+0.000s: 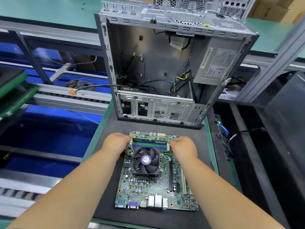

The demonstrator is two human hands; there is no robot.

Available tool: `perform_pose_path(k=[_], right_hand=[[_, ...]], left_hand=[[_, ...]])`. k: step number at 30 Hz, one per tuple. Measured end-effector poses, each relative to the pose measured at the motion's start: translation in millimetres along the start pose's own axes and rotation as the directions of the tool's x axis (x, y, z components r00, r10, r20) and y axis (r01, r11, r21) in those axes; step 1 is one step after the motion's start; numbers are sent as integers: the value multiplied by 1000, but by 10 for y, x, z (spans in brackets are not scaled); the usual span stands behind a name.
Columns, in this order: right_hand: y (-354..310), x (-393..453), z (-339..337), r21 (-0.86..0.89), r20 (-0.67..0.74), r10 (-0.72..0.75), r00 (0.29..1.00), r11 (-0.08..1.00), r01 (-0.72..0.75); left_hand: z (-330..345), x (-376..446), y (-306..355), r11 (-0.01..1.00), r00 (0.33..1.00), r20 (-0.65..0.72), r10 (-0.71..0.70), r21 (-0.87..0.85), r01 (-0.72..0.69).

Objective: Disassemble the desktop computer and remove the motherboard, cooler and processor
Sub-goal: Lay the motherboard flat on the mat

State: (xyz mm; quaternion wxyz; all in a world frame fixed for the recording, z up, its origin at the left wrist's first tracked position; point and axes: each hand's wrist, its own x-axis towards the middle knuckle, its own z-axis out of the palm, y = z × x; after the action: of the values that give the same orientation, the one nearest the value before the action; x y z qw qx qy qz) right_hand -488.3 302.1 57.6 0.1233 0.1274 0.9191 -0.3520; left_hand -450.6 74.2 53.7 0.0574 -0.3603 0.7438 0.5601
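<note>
A: Hands first. Left hand (115, 142)?

B: At the left end of the RAM stick (150, 140), fingers curled down onto that end and the slot latch there. Looks like a pinch on the stick end; the fingertips are hidden under the knuckles.

A: Right hand (182, 145)?

B: Mirror of it. At the stick's right end, fingers curled, tips at the white latch. Same grip as far as I can see.

A: Arm pose?

B: Both forearms come up from the bottom edge and converge toward the far edge of the board. Palms down, wrists roughly straight, backs of the hands toward the camera.

A: Where's the stick relative to the hands?

B: Directly between them, running left to right, at the far side of the motherboard (156, 176). Empty blue and green slots (149, 144) just on the near side of it.

A: Cooler?

B: Cooler (146, 160) with a black fan, on the board, just near of the slots, between the two wrists. Processor not visible.

A: Board location?

B: Flat on a black mat (109, 179), port side toward the person. The mat sits on a green bench (94, 142).

A: Further out?

B: Open case (173, 68) at the far end of the mat, inside facing the camera. Power supply (214, 65) in its right side, loose cables (179, 80) inside. One cable (92, 87) with an orange plug hangs out to the left.
</note>
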Motion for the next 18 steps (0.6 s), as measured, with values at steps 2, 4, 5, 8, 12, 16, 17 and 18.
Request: perform_pose_path(k=[2, 4, 5, 8, 12, 16, 17, 18], right_hand=[[-7, 16, 0, 4, 17, 0, 1000, 1000, 0], [-21, 12, -4, 7, 42, 3, 999, 1000, -3], [-25, 14, -2, 10, 47, 9, 999, 1000, -10], [-40, 10, 15, -16, 35, 17, 999, 1000, -16], [-60, -1, 21, -52, 24, 13, 1000, 999, -12], [-73, -4, 27, -61, 17, 22, 1000, 998, -21], [-78, -7, 31, -60, 10, 28, 1000, 998, -28], [-80, -9, 36, -62, 4, 34, 999, 998, -33]], left_hand=[[-2, 35, 7, 1000, 1000, 0, -15, 9, 15], [-6, 56, 19, 1000, 1000, 18, -24, 19, 24], [-7, 68, 22, 999, 999, 32, -27, 22, 26], [-15, 94, 11, 999, 998, 52, -34, 22, 33], [-13, 93, -27, 1000, 999, 38, -23, 17, 22], [9, 79, -41, 998, 1000, -18, -8, 65, 9], [8, 79, -45, 997, 1000, -19, -5, 71, 6], [5, 82, -50, 997, 1000, -18, -6, 70, 7]])
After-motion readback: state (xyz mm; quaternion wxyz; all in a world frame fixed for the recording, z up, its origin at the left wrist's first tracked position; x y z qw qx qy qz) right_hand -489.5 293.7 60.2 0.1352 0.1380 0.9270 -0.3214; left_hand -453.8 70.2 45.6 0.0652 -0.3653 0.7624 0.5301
